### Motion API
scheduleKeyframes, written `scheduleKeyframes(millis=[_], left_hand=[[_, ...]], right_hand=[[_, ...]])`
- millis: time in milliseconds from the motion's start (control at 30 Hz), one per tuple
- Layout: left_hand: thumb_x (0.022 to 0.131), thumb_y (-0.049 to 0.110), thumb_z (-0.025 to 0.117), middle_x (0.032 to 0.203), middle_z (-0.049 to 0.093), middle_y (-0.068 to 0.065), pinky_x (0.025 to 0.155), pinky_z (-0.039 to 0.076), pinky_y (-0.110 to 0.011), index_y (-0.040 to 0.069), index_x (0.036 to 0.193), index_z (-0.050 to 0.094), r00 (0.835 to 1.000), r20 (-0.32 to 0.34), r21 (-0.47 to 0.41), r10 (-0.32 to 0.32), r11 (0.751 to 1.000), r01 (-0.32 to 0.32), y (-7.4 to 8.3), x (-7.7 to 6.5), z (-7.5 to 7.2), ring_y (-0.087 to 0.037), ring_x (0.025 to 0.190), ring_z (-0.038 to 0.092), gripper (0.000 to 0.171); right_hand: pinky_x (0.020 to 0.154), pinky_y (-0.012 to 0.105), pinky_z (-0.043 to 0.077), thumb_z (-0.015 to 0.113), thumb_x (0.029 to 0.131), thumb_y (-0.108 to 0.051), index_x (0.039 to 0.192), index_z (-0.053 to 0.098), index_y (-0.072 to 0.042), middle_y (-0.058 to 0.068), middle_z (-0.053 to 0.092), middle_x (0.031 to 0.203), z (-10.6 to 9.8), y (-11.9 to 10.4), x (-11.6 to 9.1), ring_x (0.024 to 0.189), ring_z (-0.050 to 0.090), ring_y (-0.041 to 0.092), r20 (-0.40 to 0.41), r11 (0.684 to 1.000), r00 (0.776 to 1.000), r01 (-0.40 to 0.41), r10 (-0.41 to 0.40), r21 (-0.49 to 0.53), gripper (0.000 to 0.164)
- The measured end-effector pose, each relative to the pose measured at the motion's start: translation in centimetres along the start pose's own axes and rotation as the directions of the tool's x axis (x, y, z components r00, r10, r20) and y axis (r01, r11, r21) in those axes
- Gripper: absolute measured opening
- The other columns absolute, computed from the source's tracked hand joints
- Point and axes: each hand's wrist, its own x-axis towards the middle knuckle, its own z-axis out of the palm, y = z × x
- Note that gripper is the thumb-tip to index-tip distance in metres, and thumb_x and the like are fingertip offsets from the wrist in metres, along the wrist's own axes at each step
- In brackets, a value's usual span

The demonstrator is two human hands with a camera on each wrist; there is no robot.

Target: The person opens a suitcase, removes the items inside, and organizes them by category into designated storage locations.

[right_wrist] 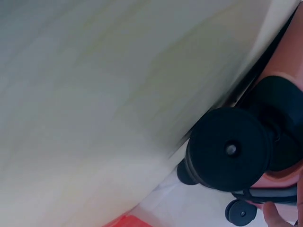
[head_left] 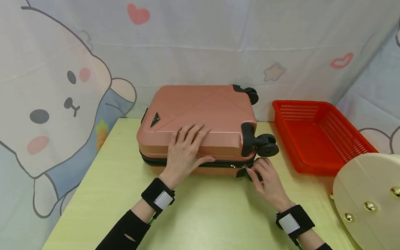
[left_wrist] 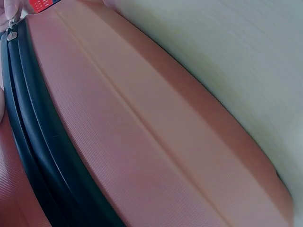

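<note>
Tension on the zipper pull (head_left: 245,167) should run parallel to the zipper band (head_left: 222,163), while the left hand (head_left: 184,151), fingers extended, steadies the suitcase (head_left: 203,111). The right hand (head_left: 268,182) pinches the zipper pull. The suitcase lies beneath the left fingers, its wheeled corner just beside the right fingertips.

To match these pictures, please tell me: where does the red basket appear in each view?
Head: red basket, right side, beside the suitcase.
Left wrist: apparently a small piece of the red basket, top edge, toward the left.
Right wrist: apparently only its red corner, bottom edge, left of centre.
Shared landmark: the suitcase, in all three.
</note>
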Motion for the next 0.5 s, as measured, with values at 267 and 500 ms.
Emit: scheduleKeyframes(millis=[267, 500], left_hand=[[0.070, 0.077, 0.069, 0.151, 0.050, 0.000, 0.116, 0.032, -0.046, 0.024, 0.151, 0.045, 1.000, 0.000, 0.016, 0.003, 1.000, -0.003, -0.1, 0.0, -0.1, -0.024, 0.139, 0.042, 0.100], [0.070, 0.076, 0.070, 0.151, 0.050, 0.000, 0.117, 0.031, -0.046, 0.024, 0.151, 0.045, 1.000, 0.014, 0.017, 0.000, 1.000, -0.001, -0.1, 0.0, -0.2, -0.025, 0.140, 0.042, 0.099]], right_hand=[[0.081, 0.013, 0.042, 0.075, 0.080, 0.008, 0.078, 0.053, -0.003, 0.019, 0.060, 0.105, -0.6, 0.5, -0.4, 0.091, 0.059, 0.025, -0.014, 0.995, 0.995, -0.102, 0.102, 0.010, 0.025], [0.094, -0.001, 0.037, 0.072, 0.082, 0.012, 0.074, 0.053, -0.002, 0.015, 0.069, 0.092, -0.9, 1.1, -0.4, 0.095, 0.070, 0.018, 0.023, 0.963, 0.966, -0.260, 0.259, 0.074, 0.025]])
